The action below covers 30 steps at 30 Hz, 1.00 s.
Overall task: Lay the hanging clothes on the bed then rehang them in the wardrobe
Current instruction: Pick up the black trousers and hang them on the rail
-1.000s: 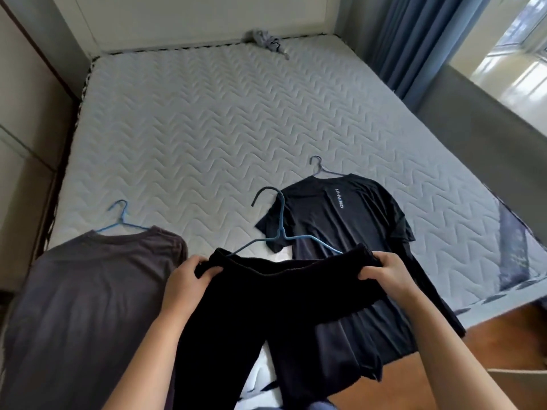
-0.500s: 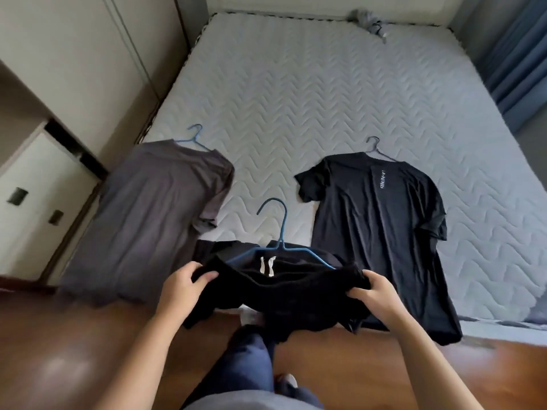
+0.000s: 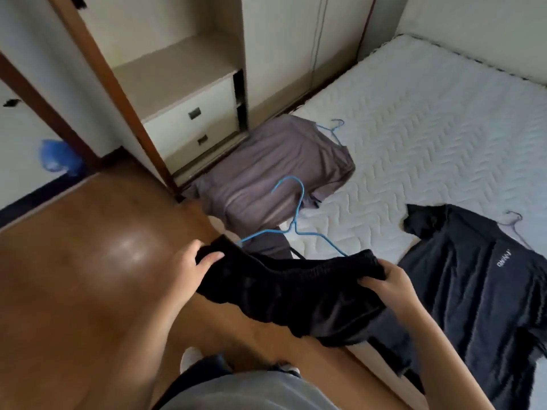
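Head view: your left hand (image 3: 192,269) and right hand (image 3: 387,279) each grip the black garment (image 3: 296,294) on its hanger (image 3: 293,226).

Bunched black fabric garment (image 3: 296,291) on blue wire hanger (image 3: 293,227) hangs in mid-air, while grey short-sleeve tee (image 3: 266,167) & black logo tee (image 3: 473,288) lie spread on white quilted mattress (image 3: 429,113).

grey top (image 3: 251,392), dark blue trousers (image 3: 204,369), pale shoes (image 3: 189,358), bare forearms (image 3: 165,321).
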Each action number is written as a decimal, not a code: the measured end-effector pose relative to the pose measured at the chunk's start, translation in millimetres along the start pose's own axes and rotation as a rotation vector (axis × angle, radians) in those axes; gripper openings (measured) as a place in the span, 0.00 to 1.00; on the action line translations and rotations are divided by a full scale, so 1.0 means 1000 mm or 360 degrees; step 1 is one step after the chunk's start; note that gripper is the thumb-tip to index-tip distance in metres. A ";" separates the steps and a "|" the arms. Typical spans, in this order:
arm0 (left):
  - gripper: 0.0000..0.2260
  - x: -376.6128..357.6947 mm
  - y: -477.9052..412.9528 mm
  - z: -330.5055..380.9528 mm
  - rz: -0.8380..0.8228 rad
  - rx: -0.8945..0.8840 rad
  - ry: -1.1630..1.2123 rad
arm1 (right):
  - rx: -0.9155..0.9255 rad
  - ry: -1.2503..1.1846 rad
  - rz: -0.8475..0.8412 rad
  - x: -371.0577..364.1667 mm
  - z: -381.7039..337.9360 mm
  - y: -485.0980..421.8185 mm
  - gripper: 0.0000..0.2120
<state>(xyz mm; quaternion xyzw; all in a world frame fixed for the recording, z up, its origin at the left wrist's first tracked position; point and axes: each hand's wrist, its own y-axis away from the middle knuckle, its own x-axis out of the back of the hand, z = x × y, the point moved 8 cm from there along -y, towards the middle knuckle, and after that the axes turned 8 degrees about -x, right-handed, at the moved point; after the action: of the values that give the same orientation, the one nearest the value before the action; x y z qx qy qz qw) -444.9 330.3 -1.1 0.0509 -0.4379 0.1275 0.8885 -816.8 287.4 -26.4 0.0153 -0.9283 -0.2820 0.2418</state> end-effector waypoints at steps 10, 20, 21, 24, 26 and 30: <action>0.19 0.172 0.061 -0.206 0.0188 0.0468 0.0143 | 0.0472 0.0399 -0.0364 -0.230 -0.166 0.018 0.18; 0.15 0.301 0.041 -0.336 0.0450 0.0675 0.0122 | 0.0728 0.0588 -0.0517 -0.421 -0.300 0.038 0.10; 0.13 0.313 0.029 -0.340 0.0483 0.0661 0.0108 | 0.0773 0.0599 -0.0516 -0.431 -0.316 0.033 0.10; 0.10 0.340 -0.013 -0.346 0.0582 0.0606 0.0072 | 0.0910 0.0647 -0.0542 -0.458 -0.364 0.011 0.09; 0.07 0.351 -0.045 -0.349 0.0647 0.0579 0.0099 | 0.0950 0.0658 -0.0549 -0.471 -0.395 -0.011 0.09; 0.06 0.371 -0.117 -0.349 0.0769 0.0555 0.0111 | 0.1042 0.0651 -0.0524 -0.488 -0.465 -0.064 0.11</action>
<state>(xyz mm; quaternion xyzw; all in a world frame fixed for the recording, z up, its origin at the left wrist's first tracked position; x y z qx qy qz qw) 70.8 355.4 81.5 0.0925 -0.3781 0.4102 0.8248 -180.0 74.0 60.9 0.2953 -0.8869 0.0019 0.3553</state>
